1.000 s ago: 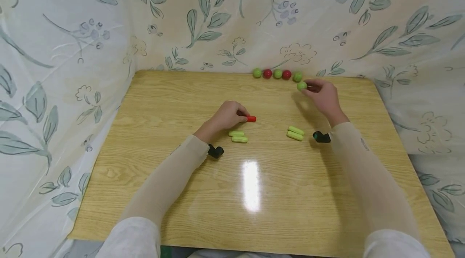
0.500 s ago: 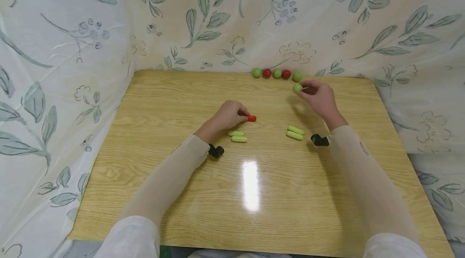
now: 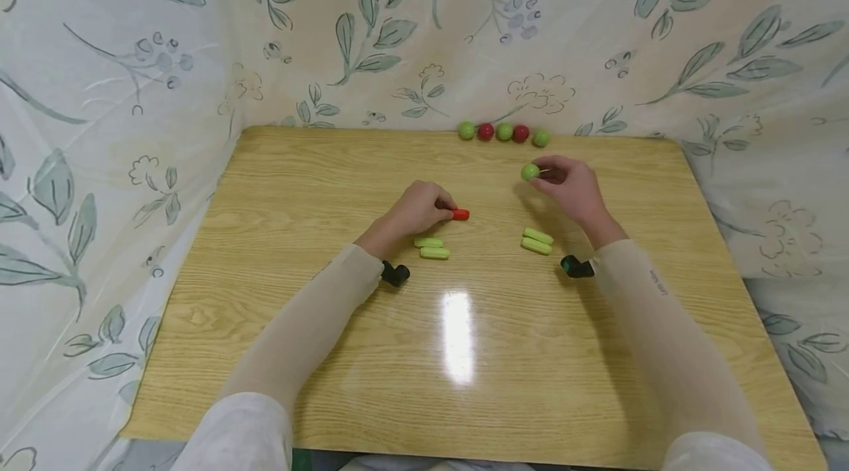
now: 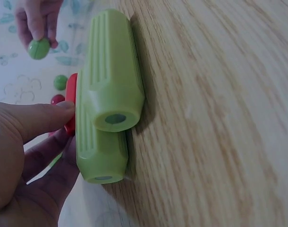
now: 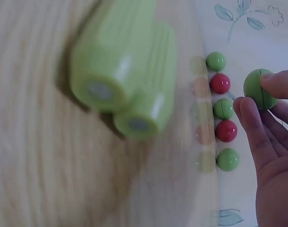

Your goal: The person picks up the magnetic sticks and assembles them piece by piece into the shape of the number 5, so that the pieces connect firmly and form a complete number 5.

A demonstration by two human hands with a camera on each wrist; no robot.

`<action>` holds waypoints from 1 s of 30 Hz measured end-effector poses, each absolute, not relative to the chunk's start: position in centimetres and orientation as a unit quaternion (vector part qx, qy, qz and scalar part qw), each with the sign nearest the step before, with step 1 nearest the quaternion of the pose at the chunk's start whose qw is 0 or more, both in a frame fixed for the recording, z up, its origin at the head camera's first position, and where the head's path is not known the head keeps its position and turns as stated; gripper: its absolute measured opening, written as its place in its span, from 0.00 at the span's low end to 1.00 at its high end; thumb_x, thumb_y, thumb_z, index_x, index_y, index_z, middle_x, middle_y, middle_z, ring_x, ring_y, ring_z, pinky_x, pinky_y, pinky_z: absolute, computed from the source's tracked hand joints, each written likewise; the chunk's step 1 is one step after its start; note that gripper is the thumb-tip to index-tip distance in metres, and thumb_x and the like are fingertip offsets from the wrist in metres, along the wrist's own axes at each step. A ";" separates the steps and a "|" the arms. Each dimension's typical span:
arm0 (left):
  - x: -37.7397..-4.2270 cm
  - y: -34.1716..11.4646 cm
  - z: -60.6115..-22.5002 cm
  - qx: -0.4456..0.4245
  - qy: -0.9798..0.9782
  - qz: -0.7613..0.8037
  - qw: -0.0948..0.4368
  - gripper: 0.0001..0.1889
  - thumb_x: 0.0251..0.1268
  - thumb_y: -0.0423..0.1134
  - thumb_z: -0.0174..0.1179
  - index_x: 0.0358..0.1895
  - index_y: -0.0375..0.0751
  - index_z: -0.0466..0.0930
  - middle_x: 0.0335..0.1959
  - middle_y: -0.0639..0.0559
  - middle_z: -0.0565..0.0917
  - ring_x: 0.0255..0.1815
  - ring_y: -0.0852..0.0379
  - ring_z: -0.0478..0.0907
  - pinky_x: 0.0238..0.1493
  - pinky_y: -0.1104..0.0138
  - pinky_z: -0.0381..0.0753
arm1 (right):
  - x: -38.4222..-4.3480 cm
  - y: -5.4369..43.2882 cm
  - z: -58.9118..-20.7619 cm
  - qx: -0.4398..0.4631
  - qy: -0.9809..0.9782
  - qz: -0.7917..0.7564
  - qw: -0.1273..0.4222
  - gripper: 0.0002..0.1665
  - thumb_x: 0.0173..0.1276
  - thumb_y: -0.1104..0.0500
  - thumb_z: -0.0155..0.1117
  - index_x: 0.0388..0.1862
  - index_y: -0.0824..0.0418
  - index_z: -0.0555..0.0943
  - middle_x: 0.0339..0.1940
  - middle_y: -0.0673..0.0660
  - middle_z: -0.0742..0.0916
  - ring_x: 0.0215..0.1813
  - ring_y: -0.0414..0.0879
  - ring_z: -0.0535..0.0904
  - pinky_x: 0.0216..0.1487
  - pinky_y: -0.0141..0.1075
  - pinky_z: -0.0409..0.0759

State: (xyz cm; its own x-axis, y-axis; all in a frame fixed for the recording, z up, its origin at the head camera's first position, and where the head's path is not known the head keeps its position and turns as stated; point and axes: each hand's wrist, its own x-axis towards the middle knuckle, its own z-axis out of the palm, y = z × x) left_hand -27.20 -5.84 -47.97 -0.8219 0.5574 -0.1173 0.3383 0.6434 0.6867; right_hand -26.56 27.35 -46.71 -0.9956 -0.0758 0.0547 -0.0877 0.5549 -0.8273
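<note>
My left hand (image 3: 419, 208) pinches a small red stick-shaped piece (image 3: 460, 214) between thumb and fingers, low over the table's middle. In the left wrist view the red piece (image 4: 71, 103) shows behind two ridged light-green cylinders (image 4: 116, 71). My right hand (image 3: 572, 189) holds a green ball (image 3: 530, 172) by thumb and fingertips, in front of the row at the back. A seam runs round this ball (image 5: 260, 89) in the right wrist view. Another pair of light-green cylinders (image 3: 536, 241) lies on the table, nearer the person than the right hand.
Along the table's back edge stands a row of green and red balls (image 3: 504, 132), close to the floral cloth (image 3: 371, 29). Dark wrist cameras (image 3: 396, 275) hang under both forearms. The wooden table (image 3: 318, 382) has a bright light reflection near its middle.
My right hand has carried the green ball leftward and toward me, away from the row of balls. The left hand has stayed nearly still with the red piece.
</note>
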 end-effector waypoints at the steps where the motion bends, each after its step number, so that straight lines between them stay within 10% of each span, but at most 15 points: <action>1: -27.2 -5.8 -48.0 0.250 0.892 0.338 0.162 0.08 0.76 0.35 0.71 0.51 0.42 0.95 0.46 0.52 0.92 0.46 0.56 0.83 0.50 0.63 0.81 | -26.4 27.2 -46.8 0.050 -0.881 0.470 0.006 0.23 0.77 0.58 0.75 0.66 0.64 0.85 0.61 0.63 0.88 0.56 0.53 0.87 0.54 0.28 0.83; 30: -27.4 -4.9 -47.1 0.244 0.903 0.324 0.143 0.07 0.77 0.35 0.70 0.51 0.42 0.94 0.47 0.53 0.91 0.49 0.57 0.83 0.55 0.62 0.80 | -24.8 22.7 -48.4 0.111 -0.889 0.440 -0.067 0.20 0.75 0.62 0.76 0.63 0.65 0.85 0.57 0.62 0.89 0.58 0.57 0.87 0.60 0.50 0.85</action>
